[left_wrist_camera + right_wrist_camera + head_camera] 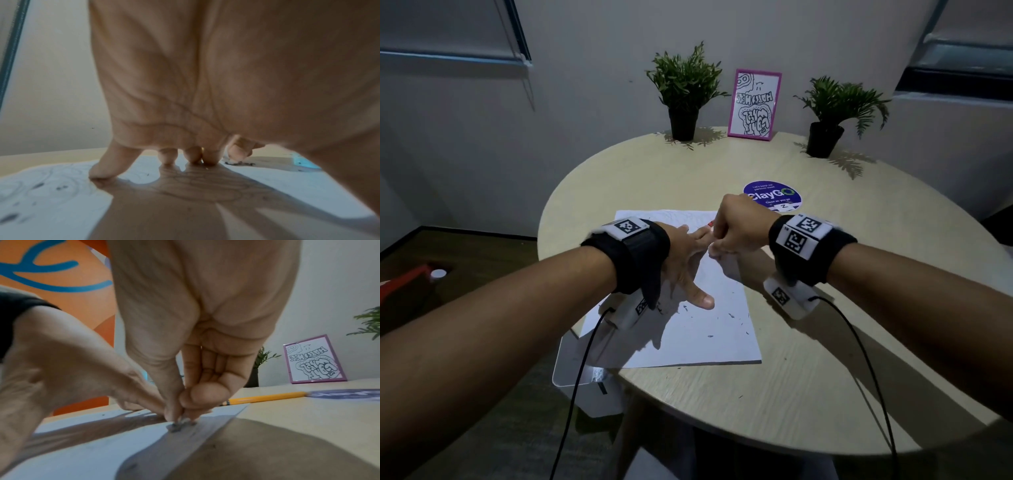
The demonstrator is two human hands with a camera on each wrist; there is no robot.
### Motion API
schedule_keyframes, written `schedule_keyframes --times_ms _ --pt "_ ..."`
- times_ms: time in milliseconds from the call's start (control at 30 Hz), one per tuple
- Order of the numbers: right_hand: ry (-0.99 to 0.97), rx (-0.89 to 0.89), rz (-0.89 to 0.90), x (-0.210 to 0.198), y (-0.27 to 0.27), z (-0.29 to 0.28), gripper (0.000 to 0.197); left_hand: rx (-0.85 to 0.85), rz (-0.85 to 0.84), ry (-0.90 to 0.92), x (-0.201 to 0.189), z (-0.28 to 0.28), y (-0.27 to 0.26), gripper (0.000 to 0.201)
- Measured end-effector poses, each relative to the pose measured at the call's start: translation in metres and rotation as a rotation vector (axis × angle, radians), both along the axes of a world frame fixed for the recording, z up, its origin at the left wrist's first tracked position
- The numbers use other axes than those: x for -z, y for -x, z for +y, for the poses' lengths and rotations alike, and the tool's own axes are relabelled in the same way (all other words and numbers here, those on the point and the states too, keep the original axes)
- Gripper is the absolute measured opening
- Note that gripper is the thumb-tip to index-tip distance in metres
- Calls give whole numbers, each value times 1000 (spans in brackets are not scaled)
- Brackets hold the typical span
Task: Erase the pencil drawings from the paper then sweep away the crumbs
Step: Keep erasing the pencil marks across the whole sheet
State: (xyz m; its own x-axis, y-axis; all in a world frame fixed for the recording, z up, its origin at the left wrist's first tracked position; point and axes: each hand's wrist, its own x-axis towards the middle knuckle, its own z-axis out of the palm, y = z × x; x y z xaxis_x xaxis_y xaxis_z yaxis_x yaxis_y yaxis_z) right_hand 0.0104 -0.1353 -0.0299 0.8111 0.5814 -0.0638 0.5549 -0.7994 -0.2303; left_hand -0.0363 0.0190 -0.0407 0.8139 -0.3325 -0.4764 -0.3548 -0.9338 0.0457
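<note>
A white paper [688,342] lies on the round table [825,377]. Faint pencil lines [51,172] remain at its far end, and dark eraser crumbs [709,335] are scattered over its near half. My left hand [695,267] presses flat on the sheet with fingers spread [168,159]. Just to its right, my right hand [717,251] pinches a small white eraser [231,161] against the paper near its right edge. In the right wrist view the eraser's dirty tip [175,426] shows under my right hand's fingertips [170,415], with crumbs around it.
A yellow pencil [267,397] lies on the table beyond the paper. A purple round sticker [772,197], a pink picture frame [754,104] and two potted plants [685,92] [828,113] stand farther back. A white object [571,363] sits below the table's left edge.
</note>
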Motion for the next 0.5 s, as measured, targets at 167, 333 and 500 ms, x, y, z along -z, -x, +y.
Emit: schedule_keyframes --times_ms 167,333,500 --pt "10 26 3 1 2 0 32 -13 11 -16 2 2 -2 133" --pt "37 49 11 0 5 -11 17 -24 -12 -45 3 2 0 131" --pt "52 62 36 -4 5 -14 18 -35 49 13 -8 17 -5 117"
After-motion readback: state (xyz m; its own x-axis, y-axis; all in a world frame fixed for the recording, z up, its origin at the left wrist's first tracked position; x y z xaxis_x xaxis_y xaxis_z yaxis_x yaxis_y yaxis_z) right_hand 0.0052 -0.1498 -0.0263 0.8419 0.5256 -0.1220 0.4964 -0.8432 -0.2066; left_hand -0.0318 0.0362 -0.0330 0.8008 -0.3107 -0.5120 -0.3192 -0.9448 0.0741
